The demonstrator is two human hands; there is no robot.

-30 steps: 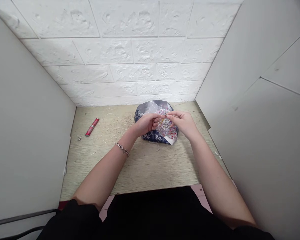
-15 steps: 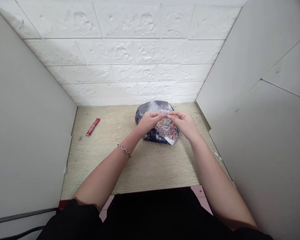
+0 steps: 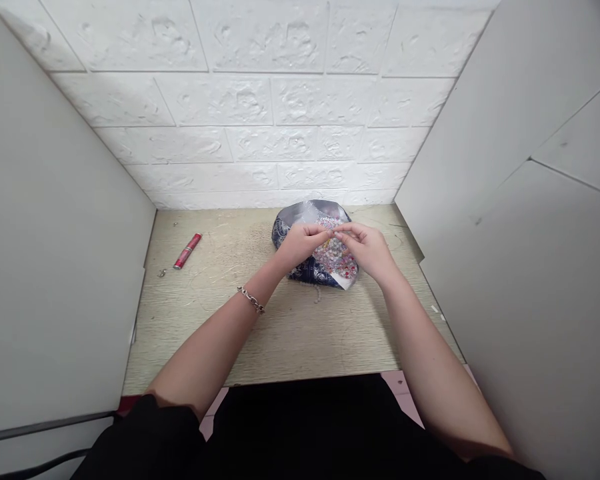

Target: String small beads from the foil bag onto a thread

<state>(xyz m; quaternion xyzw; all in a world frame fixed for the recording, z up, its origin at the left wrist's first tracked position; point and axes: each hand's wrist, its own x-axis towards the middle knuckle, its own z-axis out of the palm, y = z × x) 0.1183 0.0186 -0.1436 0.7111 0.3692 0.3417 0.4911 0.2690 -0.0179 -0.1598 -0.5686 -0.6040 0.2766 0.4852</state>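
My left hand (image 3: 303,244) and my right hand (image 3: 369,249) meet fingertip to fingertip above a heap of small beads (image 3: 336,260). Each pinches thumb against forefinger; what lies between the tips is too small to make out. The beads are pink, red, clear and whitish, in or on a clear plastic bag (image 3: 310,212). Under them rests a dark blue pouch (image 3: 311,272) with a pale pattern. A short curved row of pale beads (image 3: 318,294) lies on the table just in front of the pouch.
On the left of the wooden table (image 3: 280,347) lies a red tube (image 3: 187,251), with a small metal piece (image 3: 163,273) near it. Grey panels stand at both sides, and a white brick-pattern wall (image 3: 295,100) closes the back. White scraps (image 3: 437,312) lie at the right edge.
Both hands stay over the beads in nearly the same place, with the fingertips shifting slightly. The whole view has moved a little.
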